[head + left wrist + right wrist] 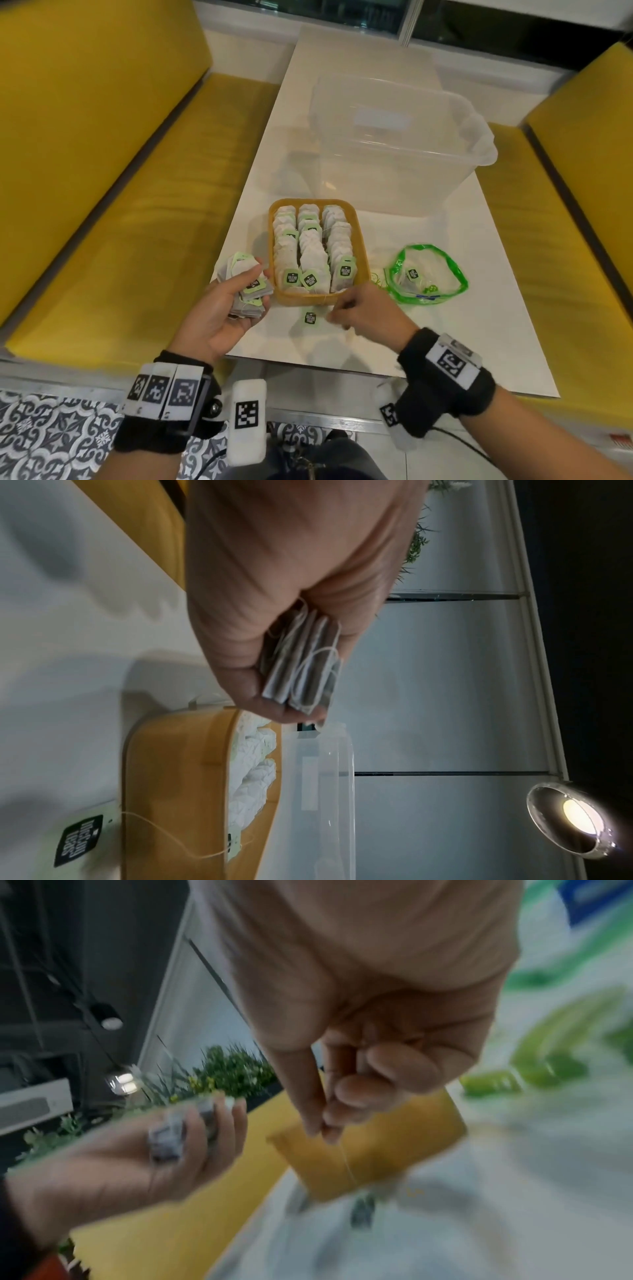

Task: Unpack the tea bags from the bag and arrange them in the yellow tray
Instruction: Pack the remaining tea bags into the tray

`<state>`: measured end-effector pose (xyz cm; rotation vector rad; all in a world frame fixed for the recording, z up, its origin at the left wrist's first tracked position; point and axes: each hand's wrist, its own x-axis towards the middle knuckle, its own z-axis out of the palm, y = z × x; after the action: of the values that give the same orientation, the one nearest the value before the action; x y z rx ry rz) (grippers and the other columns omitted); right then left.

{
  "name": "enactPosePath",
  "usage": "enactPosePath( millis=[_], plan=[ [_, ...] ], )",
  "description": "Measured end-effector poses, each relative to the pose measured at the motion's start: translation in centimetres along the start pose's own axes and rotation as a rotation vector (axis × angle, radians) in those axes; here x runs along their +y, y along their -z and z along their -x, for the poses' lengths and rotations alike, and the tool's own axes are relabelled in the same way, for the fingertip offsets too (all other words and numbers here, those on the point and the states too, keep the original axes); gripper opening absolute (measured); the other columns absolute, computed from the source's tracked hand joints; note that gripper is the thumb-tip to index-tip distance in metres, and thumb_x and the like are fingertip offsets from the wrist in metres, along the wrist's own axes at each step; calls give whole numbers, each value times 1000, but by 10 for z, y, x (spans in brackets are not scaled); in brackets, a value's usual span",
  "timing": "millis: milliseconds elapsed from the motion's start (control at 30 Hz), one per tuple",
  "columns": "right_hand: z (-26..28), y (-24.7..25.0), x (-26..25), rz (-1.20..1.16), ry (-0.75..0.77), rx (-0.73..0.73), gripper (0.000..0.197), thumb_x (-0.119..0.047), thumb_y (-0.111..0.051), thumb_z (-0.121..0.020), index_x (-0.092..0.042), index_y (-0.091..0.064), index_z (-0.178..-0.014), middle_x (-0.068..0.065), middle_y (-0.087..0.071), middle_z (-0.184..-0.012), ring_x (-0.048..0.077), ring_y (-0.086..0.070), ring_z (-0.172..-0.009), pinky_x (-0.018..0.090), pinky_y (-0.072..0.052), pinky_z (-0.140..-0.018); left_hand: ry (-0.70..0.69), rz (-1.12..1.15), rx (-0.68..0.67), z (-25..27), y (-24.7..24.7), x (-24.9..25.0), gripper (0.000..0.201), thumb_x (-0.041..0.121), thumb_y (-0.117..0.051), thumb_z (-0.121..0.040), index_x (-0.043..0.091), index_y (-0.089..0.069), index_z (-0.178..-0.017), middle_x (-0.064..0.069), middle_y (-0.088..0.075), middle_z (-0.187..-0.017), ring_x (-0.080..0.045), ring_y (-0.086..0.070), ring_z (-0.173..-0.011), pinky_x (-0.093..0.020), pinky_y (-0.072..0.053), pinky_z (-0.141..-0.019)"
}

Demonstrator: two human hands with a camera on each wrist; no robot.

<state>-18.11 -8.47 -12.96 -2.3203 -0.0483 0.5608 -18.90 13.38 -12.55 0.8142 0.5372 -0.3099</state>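
Three rows of tea bags [310, 246] already fill most of the yellow tray [361, 246] at the near middle of the bench [479, 325]. The left hand [219, 308] is cupped palm-up just left of the tray, its grip closed around a loose stack of bags [301, 664], thumb pressing on top. The right hand [368, 317] hovers at the tray's near edge, thumb and forefinger pinched together; the blurred wrist view suggests a thin string [347, 1161] in that pinch, running down toward a loose tag [310, 318] lying on the bench. To the right sits the green-rimmed bag [455, 270], open, with at least one tea bag left inside. A clear plastic tub [394, 150] stands farther back.

These bags look feather-light, soft and easily crushed, and their strings snag readily. I would take each by its paper body near the top edge rather than by tag or string, which could tear away.
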Motion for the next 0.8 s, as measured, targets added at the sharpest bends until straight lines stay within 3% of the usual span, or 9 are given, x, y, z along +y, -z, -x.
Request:
enactPosePath(
  millis=[167,233,267,333,400,433,600,800],
  plan=[
    [-7,45,-25,35,58,150,17,-17,-76,-76,-12,-68,-61,-3,-58,-56,7,-48,-52,21,-38,-53,8,-12,-1,0,-2,-3,26,15,-68,-72,15,-66,-98,-6,-68,-83,-16,-61,-69,-23,-53,-53],
    [-8,45,-27,106,33,62,20,-22,-75,-78,-17,-67,-60,-5,-59,-55,4,-49,-49,18,-38,-52,15,-13,-4,0,-3,-4,28,16,-70,-71,15,-66,-99,-5,-68,-82,-16,-61,-71,-23,-53,-53],
    [-7,38,-24,136,6,-27,18,-25,-74,-80,-18,-69,-65,-4,-61,-56,4,-50,-47,17,-39,-51,17,-11,-5,0,-3,-4,30,16,-71,-70,15,-66,-99,-5,-68,-82,-16,-62,-71,-23,-54,-53],
    [-2,14,-12,116,-64,-176,18,-30,-72,-83,-13,-72,-90,0,-65,-60,4,-50,-42,15,-41,-46,16,-5,-3,1,-1,-5,32,17,-74,-67,15,-67,-98,-6,-69,-83,-16,-63,-69,-23,-54,-53],
    [0,-13,2,-46,-132,-211,36,-31,-71,-84,-13,-62,-115,5,-66,-64,5,-48,-38,15,-36,-39,13,-4,2,2,0,-5,26,16,-71,-70,15,-68,-96,-6,-68,-83,-16,-61,-68,-23,-53,-52],
    [0,-24,8,-168,-154,-180,38,-30,-71,-85,-15,-60,-119,7,-65,-64,6,-46,-37,17,-32,-37,11,-5,5,2,2,-5,24,15,-70,-72,15,-67,-96,-6,-68,-83,-16,-61,-68,-23,-53,-51],
    [-3,-56,14,-827,-295,75,14,-22,-72,-86,-8,-73,-90,5,-46,-54,12,-33,-39,19,-21,-41,3,-12,32,4,7,-5,15,12,-64,-84,14,-66,-99,-5,-70,-80,-16,-61,-70,-22,-54,-51],
    [-5,-69,4,-850,-121,279,25,-12,-67,-89,2,-67,-69,4,-42,-43,14,-32,-36,19,-27,-39,22,-12,39,6,8,-7,16,11,-64,-84,15,-65,-100,-6,-70,-81,-16,-63,-69,-22,-54,-52]
  ],
)
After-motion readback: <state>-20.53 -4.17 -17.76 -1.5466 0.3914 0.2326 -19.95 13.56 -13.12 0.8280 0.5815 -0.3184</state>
